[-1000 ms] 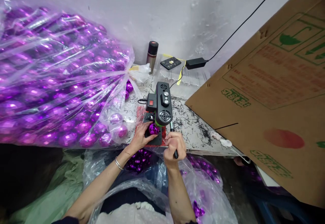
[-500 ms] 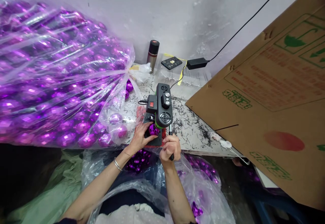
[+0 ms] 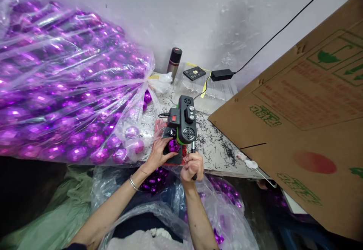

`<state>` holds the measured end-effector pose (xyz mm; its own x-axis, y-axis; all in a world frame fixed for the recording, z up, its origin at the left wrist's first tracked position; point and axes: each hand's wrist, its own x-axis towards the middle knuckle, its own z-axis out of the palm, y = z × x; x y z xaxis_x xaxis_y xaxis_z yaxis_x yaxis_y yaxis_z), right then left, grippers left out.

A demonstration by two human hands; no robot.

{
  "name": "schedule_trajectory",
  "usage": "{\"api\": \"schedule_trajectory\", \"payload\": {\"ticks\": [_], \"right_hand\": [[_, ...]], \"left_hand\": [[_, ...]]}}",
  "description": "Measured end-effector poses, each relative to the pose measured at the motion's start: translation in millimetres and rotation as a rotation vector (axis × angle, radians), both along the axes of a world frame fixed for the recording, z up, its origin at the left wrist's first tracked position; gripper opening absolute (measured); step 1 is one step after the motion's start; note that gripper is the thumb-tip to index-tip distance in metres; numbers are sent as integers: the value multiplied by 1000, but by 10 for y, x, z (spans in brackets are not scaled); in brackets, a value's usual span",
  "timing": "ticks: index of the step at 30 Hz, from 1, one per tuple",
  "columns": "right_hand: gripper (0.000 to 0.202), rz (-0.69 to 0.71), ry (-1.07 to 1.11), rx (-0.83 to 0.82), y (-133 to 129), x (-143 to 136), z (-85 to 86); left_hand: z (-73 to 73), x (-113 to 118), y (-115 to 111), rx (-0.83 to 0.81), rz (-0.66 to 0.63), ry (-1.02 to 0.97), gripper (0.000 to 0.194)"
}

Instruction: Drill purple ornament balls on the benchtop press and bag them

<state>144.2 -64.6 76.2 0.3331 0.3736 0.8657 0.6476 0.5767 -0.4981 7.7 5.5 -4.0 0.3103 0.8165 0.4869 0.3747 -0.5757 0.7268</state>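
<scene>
My left hand (image 3: 159, 153) is closed around a shiny purple ball (image 3: 173, 146), thumb on the near side and fingers on the far side. The ball sits on the dark base of a small black-and-green lever machine (image 3: 188, 116), under its head. At the machine's right side, my right hand (image 3: 192, 168) is wrapped round the black-gripped lever handle (image 3: 193, 148), which points down toward me. A red switch shows on the machine's left box. The machine's head partly hides the ball's right side.
A large clear bag of purple balls (image 3: 70, 91) fills the left. Behind stand a flask (image 3: 174, 62), a dark phone-like slab (image 3: 194, 73) and a power adapter (image 3: 222, 74). A big cardboard box (image 3: 283, 140) leans in from the right. Black bits litter the white table (image 3: 211, 163). An open plastic bag (image 3: 232, 219) lies below.
The view has shifted slightly, so the machine and table sit a little further right and lower. Both hands keep their holds on the ball and the lever handle.
</scene>
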Motion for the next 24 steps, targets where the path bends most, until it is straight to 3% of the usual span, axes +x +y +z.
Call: {"api": "schedule_trajectory", "payload": {"ticks": [10,12,15,18,20,24], "right_hand": [[42,17,-113,-1,24,46,-107],[43,9,-79,-6,20,30,-30],[43,18,41,-50,1,12,220],[39,19,84,-121,-25,20,493],[40,30,73,-132,-44,31,578],[41,57,33,-130,-83,35,450]], "left_hand": [[12,23,12,-29,1,6,56],[30,27,32,-33,-5,5,55],[65,13,10,-41,-35,10,56],[98,-67,-169,-20,-73,37,57],[135,-173,-373,28,-92,77,58],[331,-463,-690,125,-115,104,67]]}}
